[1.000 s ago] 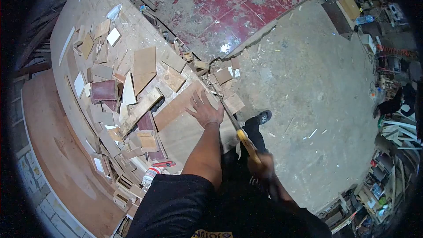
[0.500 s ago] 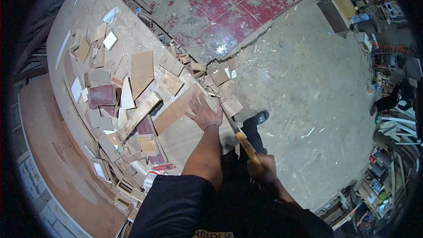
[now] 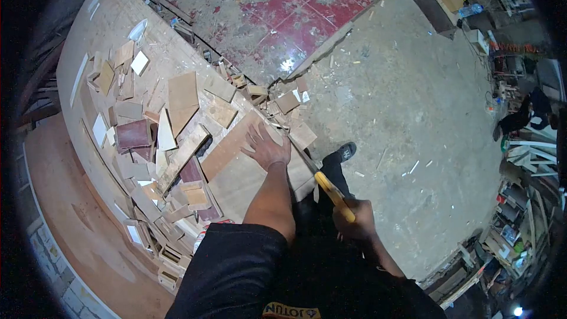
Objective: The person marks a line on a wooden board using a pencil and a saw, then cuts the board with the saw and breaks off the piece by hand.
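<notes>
Spread flat with its fingers apart, my left hand (image 3: 269, 149) presses on a thin wooden board (image 3: 239, 180) near the workbench's edge. My right hand (image 3: 354, 218) is wrapped round the yellow handle of a saw (image 3: 332, 192). The saw's dark blade runs up from the handle along the board's right edge, to the right of my left hand. How far the blade is into the wood cannot be made out.
Wood offcuts (image 3: 183, 97) and a dark red block (image 3: 133, 134) litter the workbench (image 3: 171, 41) on the left. A sandalled foot (image 3: 347, 151) stands on the concrete floor (image 3: 401, 118). Scrap and tools line the right side.
My right hand and the saw have moved slightly down and to the right relative to the board. The whole view has shifted a little; my left hand stays spread on the board.
</notes>
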Demonstrator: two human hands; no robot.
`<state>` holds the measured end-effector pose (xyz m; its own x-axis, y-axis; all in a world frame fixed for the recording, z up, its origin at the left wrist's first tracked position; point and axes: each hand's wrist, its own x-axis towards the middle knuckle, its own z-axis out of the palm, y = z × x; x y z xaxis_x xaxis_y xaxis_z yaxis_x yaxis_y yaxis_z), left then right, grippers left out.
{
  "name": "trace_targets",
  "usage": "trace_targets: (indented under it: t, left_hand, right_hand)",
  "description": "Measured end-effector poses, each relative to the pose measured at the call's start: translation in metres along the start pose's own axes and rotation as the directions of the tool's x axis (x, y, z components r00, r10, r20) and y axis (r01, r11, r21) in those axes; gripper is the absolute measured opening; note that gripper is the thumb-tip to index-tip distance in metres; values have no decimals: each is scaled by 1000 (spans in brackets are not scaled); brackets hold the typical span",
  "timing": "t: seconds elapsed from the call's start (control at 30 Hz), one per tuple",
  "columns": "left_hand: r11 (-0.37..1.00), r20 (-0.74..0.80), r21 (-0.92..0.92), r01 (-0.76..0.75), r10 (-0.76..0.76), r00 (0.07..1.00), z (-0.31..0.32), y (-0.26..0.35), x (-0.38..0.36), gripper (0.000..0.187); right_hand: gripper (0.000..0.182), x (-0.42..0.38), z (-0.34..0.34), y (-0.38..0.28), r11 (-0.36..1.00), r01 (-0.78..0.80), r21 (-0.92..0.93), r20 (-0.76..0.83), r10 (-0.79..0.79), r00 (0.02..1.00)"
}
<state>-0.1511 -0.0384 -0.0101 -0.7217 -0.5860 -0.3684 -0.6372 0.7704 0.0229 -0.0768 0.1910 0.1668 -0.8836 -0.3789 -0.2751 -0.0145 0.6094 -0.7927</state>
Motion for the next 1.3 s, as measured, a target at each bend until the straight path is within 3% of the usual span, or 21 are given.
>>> trace_targets:
  t: [0.07,0.1,0.17,0.3,0.37,0.5,0.6,0.67,0.7,0.73,0.8,0.83,0.9,0.93,1.0,1.03,1.1,1.13,1.2,1.23,1.3]
  left_hand:
    - [1000,-13,-17,7,-8,1000,0,2,2,84]
    - [1000,-19,-21,-4,3,1000,2,3,2,84]
    - [999,-59,-41,-7,5,998,7,0,2,87]
    - [999,14,-31,11,-10,1000,-7,3,-1,85]
    - [1000,-7,-6,4,-4,1000,-2,2,2,85]
    - [1000,-2,-19,4,-4,1000,2,-3,-6,85]
    - [1000,-31,-1,10,-10,999,4,1,2,85]
    - [1000,-11,-5,13,-13,1000,2,2,2,85]
    - [1000,-9,-5,15,-15,1000,1,2,2,85]
    - [1000,-5,-1,16,-16,1000,1,2,3,86]
    - [1000,3,6,15,-15,1000,0,2,1,86]
    - [1000,3,-7,14,-14,1000,-1,2,0,86]
    - [1000,-11,-24,10,-10,1000,-4,5,5,87]
    - [999,-21,-36,7,-8,1000,-6,6,6,88]
    - [999,-6,-30,-11,11,1000,-2,0,-6,89]
    - [999,-26,-37,-10,9,1000,1,1,-2,89]
    - [998,-68,-70,-10,5,998,4,2,1,88]
    - [998,-69,-68,-12,8,998,3,2,2,88]
    - [999,-54,-52,-12,9,999,2,2,1,88]
    - [999,-52,-52,-14,11,999,2,1,1,88]
    - [999,-65,-50,-15,12,998,3,2,1,87]
  right_hand:
    - [11,10,-18,-26,862,-474,180,96,464,880]
    - [11,-2,-13,-14,863,-471,184,84,464,882]
    - [14,-30,8,24,999,-29,23,-38,30,999]
    - [16,-21,29,38,1000,-10,15,-40,11,999]
    - [14,7,55,44,949,-220,227,66,210,975]
    - [12,-11,60,42,974,-183,133,-52,191,980]
    - [13,-15,29,24,920,-230,317,6,241,971]
    - [14,-26,15,27,970,4,242,-44,7,999]
    - [17,-23,16,26,972,12,237,-68,4,998]
    - [17,-12,23,24,972,11,237,-67,5,998]
    - [18,17,50,24,753,-451,479,108,459,882]
    - [18,30,61,30,752,-452,480,107,461,881]
    - [15,57,72,37,974,12,228,-14,-9,1000]
    - [15,59,69,36,973,16,230,-15,-13,1000]
    - [15,43,55,25,932,-191,309,55,183,982]
    - [13,29,48,22,989,-116,91,-67,122,990]
    - [11,-8,42,51,989,128,-70,-94,-135,986]
    - [11,-9,34,43,989,128,-69,-97,-134,986]
    - [10,-15,15,24,958,-27,287,8,26,1000]
    - [10,-12,17,19,958,-29,286,6,28,1000]
    - [12,3,24,10,846,-314,431,26,337,941]
